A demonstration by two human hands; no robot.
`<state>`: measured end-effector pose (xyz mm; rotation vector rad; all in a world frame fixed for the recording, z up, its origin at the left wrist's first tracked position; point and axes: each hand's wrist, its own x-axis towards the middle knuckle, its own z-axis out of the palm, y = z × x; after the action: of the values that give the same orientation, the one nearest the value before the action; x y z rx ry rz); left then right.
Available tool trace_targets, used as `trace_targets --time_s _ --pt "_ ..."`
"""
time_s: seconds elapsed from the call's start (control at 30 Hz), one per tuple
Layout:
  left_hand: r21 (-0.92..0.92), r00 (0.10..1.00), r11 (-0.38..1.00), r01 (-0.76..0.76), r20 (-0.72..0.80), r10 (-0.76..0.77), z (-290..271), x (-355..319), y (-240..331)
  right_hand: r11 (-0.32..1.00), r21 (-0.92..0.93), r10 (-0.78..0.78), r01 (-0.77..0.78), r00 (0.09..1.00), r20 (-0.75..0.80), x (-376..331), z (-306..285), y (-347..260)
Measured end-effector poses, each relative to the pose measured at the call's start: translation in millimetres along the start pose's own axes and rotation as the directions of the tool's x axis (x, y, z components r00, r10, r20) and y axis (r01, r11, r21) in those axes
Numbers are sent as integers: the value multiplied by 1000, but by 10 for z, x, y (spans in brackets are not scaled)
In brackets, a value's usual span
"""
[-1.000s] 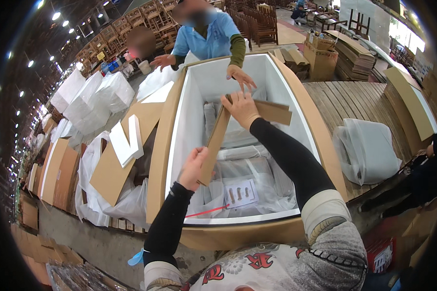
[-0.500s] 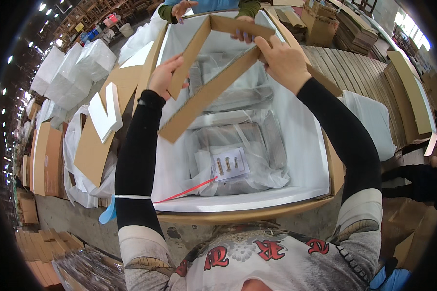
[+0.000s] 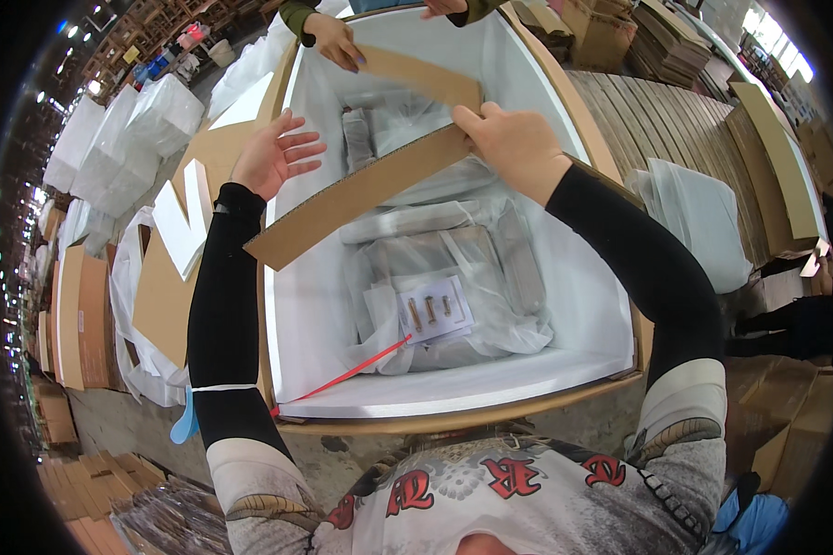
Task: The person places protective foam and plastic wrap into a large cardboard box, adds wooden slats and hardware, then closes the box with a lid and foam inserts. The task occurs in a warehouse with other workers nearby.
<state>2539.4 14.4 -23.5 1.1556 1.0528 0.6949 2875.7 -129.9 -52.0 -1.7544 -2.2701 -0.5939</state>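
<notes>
Above the large open carton (image 3: 611,185), which is lined with white foam walls, the person's two hands work with a long brown cardboard strip (image 3: 361,194). This strip lies slanted across the upper half of the box opening, from the lower left near the left wall up to the right. The right hand (image 3: 514,143) has its fingers closed over the upper right end of the strip, at the place where it meets a second cardboard strip (image 3: 421,76) that goes up and left toward the far wall. The left hand (image 3: 273,157) is beside the left edge of the carton, with its fingers spread wide open and holding nothing; it is just above the lower part of the long strip, and I cannot tell if it touches it. At the far side, a co-worker's hand (image 3: 333,42) rests on the far end of the second strip. Inside the box, under the strips, lie parts wrapped in clear plastic (image 3: 453,268), and on them a small clear bag with screws (image 3: 430,313). A thin red strap (image 3: 352,372) goes from this wrapping down to the near left corner. Left of the carton stand white foam pieces (image 3: 180,227) on brown cardboard.
</notes>
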Motion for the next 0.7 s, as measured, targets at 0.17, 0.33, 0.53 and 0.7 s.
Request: trace_targets --time_s 0.17,0.33,0.53,0.7 --pt "496 964 867 -57 254 -82 -84 -248 -15 990 138 34 -38 999 32 133 515 -120" --pt "921 935 173 -348 354 -3 102 17 -839 886 332 263 -325 940 217 -106 1443 -394" --pt "975 978 -95 -199 204 49 404 795 -2291 734 295 348 -612 712 610 -815 2462 -432" --pt "995 994 42 -90 92 -52 488 1067 -2810 745 234 388 -625 691 609 -1110 3033 -376"
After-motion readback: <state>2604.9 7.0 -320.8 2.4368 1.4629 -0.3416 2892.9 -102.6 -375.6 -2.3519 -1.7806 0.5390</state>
